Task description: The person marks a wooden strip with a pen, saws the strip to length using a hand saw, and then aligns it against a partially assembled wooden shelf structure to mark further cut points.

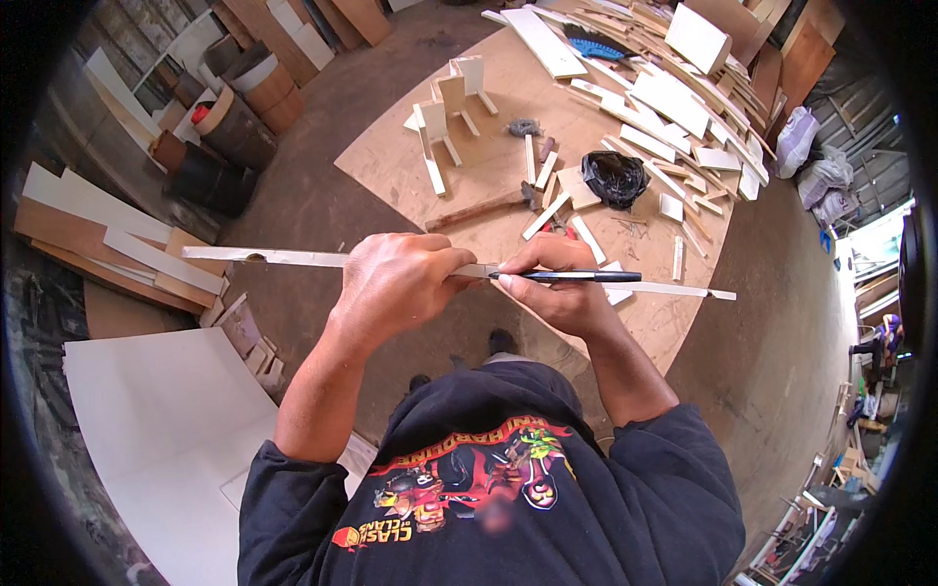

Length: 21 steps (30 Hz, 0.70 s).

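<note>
Pale wooden strip (283, 256), one, long and narrow, held crosswise in front of the wearer's torso, above the near edge of the tabletop (381, 151); a dark nick or mark near each end. Left hand (396, 278): closed over the strip left of its middle, knuckles upward, thumb side toward the other hand. Right hand (559, 288): fingers and thumb pinched together on a black pen (611, 277), which lies nearly along the strip, its tip end at the strip's face between the two hands; whether this hand also grips the strip cannot be told. Tabletop: broad, tan, sheet-like, carrying the following. Chair-shaped wooden assemblies (433, 121), small, grouped at the far left part. Hammer (479, 209), wooden-handled, lying on its side, head to the right. Dark grey lump (525, 128), of unclear kind, between the assemblies and the plastic bag. Black plastic bag (614, 179), open-mouthed and crumpled, right of the hammer. Short wooden offcuts, loose, around hammer and bag. Heap of wooden slats and boards (674, 112), spread over the far right. Blue object with dark bristles (596, 44), partly among the slats. Floor, left: large white panel (166, 410), lying near the wearer; drums (239, 137), standing farther off. Floor, right: whitish sacks (831, 186), beyond the heap.
</note>
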{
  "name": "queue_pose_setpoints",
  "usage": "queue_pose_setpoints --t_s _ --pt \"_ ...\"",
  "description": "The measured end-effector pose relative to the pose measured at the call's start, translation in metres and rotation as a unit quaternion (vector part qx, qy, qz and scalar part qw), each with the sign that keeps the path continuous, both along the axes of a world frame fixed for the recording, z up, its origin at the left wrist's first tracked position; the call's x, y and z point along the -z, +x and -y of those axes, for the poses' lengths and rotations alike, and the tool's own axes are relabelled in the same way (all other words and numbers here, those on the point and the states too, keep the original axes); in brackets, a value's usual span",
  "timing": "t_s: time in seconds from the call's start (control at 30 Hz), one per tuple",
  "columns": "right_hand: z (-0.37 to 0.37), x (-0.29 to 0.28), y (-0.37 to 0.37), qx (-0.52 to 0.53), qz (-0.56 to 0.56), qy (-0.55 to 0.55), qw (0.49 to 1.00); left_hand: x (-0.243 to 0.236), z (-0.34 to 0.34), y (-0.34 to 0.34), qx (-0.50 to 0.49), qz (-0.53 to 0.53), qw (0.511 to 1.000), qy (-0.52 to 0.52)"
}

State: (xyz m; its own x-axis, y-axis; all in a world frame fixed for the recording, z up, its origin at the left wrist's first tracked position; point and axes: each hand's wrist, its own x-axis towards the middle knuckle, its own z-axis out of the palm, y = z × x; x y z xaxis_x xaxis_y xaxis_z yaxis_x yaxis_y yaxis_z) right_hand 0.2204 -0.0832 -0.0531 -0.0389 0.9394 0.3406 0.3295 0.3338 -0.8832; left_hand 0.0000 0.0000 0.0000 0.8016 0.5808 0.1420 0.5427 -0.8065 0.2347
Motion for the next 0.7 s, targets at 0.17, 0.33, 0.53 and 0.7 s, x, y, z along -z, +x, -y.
queue_pose_setpoints --t_s 0.17,0.33,0.53,0.7 --pt "0.004 0.002 0.001 0.001 -0.011 0.016 1.0 0.004 0.001 0.003 0.005 -0.013 1.0 0.001" --pt "0.003 0.004 0.002 0.006 -0.018 0.011 1.0 0.005 0.002 0.006 0.004 -0.008 1.0 -0.006" --pt "0.002 0.004 0.006 0.003 -0.011 0.001 1.0 0.006 -0.002 0.01 0.008 -0.013 1.0 -0.012" --pt "0.0 0.004 0.006 0.007 -0.014 -0.005 1.0 0.009 -0.006 0.011 0.012 -0.02 1.0 -0.011"
